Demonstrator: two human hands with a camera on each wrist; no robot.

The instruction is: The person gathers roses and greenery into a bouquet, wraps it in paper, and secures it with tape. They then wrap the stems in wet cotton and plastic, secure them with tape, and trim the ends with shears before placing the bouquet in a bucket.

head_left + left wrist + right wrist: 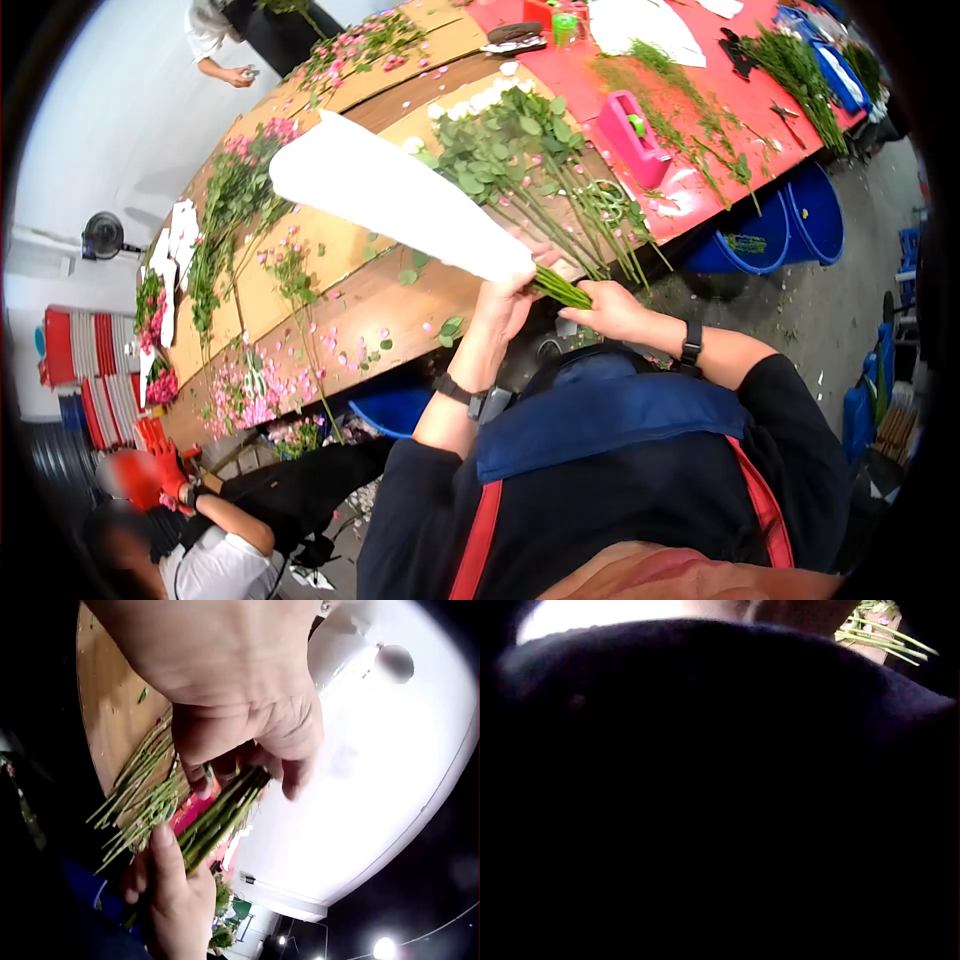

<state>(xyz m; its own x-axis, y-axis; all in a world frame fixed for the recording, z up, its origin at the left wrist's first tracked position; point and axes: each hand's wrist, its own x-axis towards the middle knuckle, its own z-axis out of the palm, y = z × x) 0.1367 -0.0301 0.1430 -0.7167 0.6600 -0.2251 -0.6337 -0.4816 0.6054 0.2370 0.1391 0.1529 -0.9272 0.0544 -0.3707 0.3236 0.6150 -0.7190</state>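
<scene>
A bouquet in white wrapping [400, 200] slants across the head view, its green stems [560, 287] coming out at the narrow lower end. The left hand [508, 308] grips the neck of the bundle, where wrapping and stems meet. Lower on the stems, the right hand [615, 310] has its fingers curled round them. In the left wrist view the left hand [247, 727] bends over the stem tops beside the white wrapping [360, 765], and the right hand [176, 900] holds the stems [217, 829] below. Dark cloth fills most of the right wrist view; the flowers are hidden inside the wrapping.
White roses [480, 100] with long stems lie on the table [400, 310] behind the bouquet. A pink tape dispenser [635, 140] stands on the red surface. Blue buckets [750, 240] are under the right edge. One person [225, 540] is at lower left, another at upper left.
</scene>
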